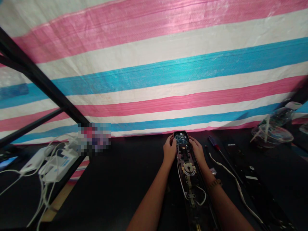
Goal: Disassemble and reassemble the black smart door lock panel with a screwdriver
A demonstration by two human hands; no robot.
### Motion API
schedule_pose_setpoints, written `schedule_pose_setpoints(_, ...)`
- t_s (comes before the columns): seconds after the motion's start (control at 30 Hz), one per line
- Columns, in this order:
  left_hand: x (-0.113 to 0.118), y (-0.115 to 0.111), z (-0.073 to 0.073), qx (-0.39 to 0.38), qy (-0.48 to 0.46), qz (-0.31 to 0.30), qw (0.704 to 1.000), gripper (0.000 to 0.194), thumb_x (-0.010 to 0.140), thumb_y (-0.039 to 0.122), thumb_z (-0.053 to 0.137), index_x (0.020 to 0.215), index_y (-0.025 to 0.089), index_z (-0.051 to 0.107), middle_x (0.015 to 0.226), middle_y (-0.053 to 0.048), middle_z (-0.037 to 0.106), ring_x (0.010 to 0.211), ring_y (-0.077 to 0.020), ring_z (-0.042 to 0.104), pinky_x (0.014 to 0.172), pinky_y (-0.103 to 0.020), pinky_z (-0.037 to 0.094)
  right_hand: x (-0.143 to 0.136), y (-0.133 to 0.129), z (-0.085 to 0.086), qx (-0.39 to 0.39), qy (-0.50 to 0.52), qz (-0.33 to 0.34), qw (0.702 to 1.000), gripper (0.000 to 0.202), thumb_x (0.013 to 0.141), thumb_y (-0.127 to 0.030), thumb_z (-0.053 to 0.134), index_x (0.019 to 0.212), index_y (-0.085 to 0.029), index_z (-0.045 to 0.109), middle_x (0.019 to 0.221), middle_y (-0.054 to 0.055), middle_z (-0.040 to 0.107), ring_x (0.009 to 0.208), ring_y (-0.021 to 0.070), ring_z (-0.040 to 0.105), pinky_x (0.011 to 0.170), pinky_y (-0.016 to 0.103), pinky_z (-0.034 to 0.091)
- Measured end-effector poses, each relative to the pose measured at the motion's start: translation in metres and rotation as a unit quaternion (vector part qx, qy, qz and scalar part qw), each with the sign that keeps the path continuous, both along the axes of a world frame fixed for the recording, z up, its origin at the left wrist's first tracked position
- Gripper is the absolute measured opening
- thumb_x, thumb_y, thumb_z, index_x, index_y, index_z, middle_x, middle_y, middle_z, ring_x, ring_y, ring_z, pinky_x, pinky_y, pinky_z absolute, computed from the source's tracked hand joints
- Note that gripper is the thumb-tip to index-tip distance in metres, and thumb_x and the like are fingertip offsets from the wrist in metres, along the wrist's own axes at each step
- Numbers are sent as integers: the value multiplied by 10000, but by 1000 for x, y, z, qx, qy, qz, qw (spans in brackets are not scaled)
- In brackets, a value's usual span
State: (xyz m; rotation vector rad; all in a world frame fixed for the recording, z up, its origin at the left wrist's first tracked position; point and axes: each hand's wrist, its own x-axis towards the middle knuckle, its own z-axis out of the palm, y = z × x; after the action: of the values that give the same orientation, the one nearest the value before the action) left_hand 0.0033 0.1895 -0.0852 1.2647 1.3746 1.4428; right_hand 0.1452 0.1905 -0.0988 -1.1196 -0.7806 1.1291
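between two bare hands: one long, narrow device (pixel 189 169), casing open, inner parts facing up. left hand (pixel 169 149) and right hand (pixel 197 150) both closed on its far end, one at each side edge; this likely steadies it and leaves the circuit board (pixel 182 138) uncovered between them. whether that end is lifted, cannot tell. nearer the body from the grip: a metal disc and a loose loop of white wire (pixel 204 196) on the same device.

just right of the grip: one screwdriver (pixel 213 142), handle pointing away, apparently kept within reach. beside it: one pale cable (pixel 238 187); farther right, one long dark panel (pixel 261 192), perhaps laid aside for working room. far right: clear plastic cup (pixel 274 136).

well left of the grip: white power strip (pixel 59 166) with cords.

writing: pale label (pixel 251 177) on the panel and blue print on the power strip, both too small to read; no brand legible.
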Motion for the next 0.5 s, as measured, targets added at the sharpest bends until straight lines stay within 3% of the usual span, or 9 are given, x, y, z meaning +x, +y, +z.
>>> schedule_pose_setpoints(0.2, 0, -1, 0, 10, 14, -1, 1000, 380, 909, 310, 526, 1226, 142, 649, 1089, -129, 732, 952, -228, 695, 875, -359, 531, 0, -2, 2, 14, -9, 0, 1000, 421, 687, -506, 709, 924, -165, 773, 983, 97, 772, 953, 283, 679, 910, 409, 509)
schedule_pose_setpoints(0.5, 4, -7, 9, 37, -32, -1, 999, 426, 898, 311, 550, 1279, 128, 606, 1047, -119, 733, 919, -209, 694, 841, -338, 542, -3, -11, 14, 31, 41, 14, 999, 465, 715, -505, 724, 1046, -180, 754, 1048, 87, 767, 1017, 282, 680, 942, 407, 504)
